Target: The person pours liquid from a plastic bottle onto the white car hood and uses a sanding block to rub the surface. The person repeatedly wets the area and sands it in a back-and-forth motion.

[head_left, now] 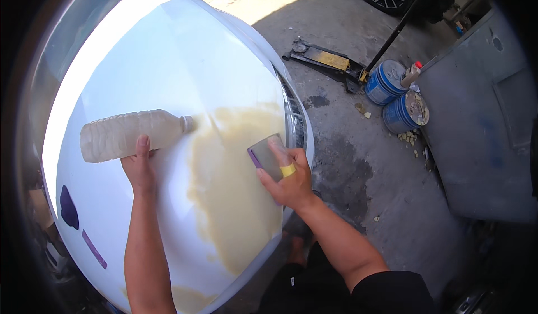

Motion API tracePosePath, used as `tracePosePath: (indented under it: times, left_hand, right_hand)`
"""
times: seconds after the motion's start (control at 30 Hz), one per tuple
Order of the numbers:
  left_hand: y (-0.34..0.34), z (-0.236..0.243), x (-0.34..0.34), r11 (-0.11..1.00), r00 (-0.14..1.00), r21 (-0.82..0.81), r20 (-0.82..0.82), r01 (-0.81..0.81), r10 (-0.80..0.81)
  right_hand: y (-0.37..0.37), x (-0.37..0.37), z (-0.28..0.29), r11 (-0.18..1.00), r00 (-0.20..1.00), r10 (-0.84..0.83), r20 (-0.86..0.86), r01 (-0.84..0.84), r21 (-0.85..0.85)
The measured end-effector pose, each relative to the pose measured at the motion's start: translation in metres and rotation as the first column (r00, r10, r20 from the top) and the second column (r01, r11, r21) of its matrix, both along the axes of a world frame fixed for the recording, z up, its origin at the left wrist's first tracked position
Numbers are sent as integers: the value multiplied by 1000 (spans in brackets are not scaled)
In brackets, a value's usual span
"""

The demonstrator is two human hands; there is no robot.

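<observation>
Hood [221, 163] passable between bottle [115, 138] and grey block [262, 157]; bottle obstructs left side.

I can read no words or numbers from here; the white mark [292, 281] on the dark trousers [325, 283] is too tiny to make out.

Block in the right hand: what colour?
Grey face with a purple edge on the block in the right hand; head view, the only one.
</observation>
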State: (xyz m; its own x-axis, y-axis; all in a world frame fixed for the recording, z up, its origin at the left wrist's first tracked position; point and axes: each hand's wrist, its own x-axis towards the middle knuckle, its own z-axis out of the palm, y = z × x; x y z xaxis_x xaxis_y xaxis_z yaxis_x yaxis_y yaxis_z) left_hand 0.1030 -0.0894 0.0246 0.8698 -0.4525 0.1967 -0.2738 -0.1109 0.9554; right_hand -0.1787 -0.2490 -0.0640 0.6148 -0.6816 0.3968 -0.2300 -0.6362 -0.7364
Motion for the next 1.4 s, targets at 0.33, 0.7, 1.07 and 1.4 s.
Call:
tracePosePath:
  times: [0.33, 0.7, 1.07, 1.4]
  left_hand:
    - [-14, 6, -13, 999, 997, 25, 74, -31, 29]
    - [-6, 8, -12, 999, 998, 28, 52, -28, 26]
    - [-5, 7, -10, 999, 998, 10, 36, -47, 47]
    - [-10, 8, -10, 1000, 1000, 16, 6, 6, -6]
  right_hand:
    - [-98, 62, 24, 980, 980, -178, -90, 169, -101]
    - [25, -29, -13, 994, 994, 68, 89, -74, 74]
    - [36, -23, 0, 992, 989, 106, 100, -113, 61]
    - [-63, 90, 46, 1000, 998, 20, -59, -21, -17]
